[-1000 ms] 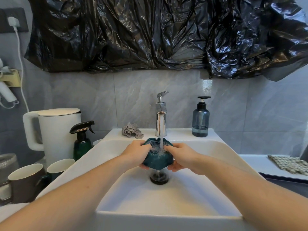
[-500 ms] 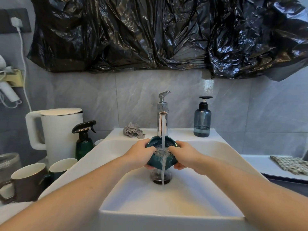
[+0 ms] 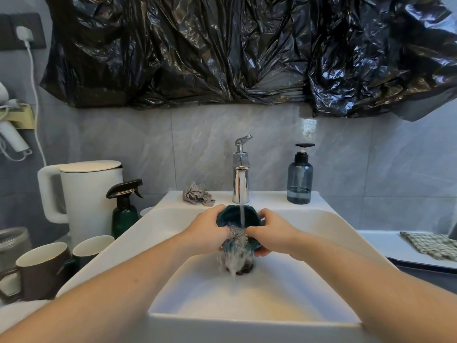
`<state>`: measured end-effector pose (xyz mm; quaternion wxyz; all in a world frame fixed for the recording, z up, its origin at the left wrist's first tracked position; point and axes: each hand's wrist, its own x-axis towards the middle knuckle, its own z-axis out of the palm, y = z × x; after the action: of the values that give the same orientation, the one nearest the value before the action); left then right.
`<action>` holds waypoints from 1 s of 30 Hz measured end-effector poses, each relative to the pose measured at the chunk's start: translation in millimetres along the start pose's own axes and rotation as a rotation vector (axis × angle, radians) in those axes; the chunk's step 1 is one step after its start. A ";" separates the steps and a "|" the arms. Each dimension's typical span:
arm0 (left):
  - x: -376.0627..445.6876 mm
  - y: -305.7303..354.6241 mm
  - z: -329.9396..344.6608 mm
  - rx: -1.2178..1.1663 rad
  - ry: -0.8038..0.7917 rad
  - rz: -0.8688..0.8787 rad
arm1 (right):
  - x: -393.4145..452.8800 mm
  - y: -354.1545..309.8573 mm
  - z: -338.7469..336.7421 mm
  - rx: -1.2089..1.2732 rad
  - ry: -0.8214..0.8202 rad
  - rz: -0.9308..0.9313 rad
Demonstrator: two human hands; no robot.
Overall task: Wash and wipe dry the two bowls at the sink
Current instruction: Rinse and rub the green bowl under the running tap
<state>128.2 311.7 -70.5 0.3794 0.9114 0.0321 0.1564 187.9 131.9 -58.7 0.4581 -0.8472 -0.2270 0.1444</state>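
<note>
While tap point(image 3: 240, 184) runs, left hand point(image 3: 207, 232) and right hand point(image 3: 271, 233) grip teal bowl point(image 3: 228, 216) above sink point(image 3: 321, 224) drain, well inside rim.

Single view: head-worn wide-angle camera, looks forward and slightly down from front of sink point(image 3: 254, 320). Faces tiled back wall with black plastic sheet point(image 3: 247, 50) across top. Faucet point(image 3: 240, 180) near centre, close range; both forearms enter from bottom corners. Edges bend from lens distortion. Left margin reaches kettle point(image 3: 91, 194), right margin checked cloth point(image 3: 430, 245). No second view, no overlap.
</note>
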 end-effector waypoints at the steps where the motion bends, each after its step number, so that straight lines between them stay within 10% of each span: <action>1: 0.4 -0.3 -0.1 0.004 0.022 0.008 | -0.5 -0.6 0.2 -0.011 0.000 -0.014; 30: 0.1 6.4 -0.4 0.059 0.092 0.073 | 0.6 -1.9 -0.8 -0.065 0.279 -0.267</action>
<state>127.9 307.5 -65.8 0.3444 0.9146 0.0211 0.2110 188.3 132.5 -56.7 0.4727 -0.8357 -0.2762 -0.0441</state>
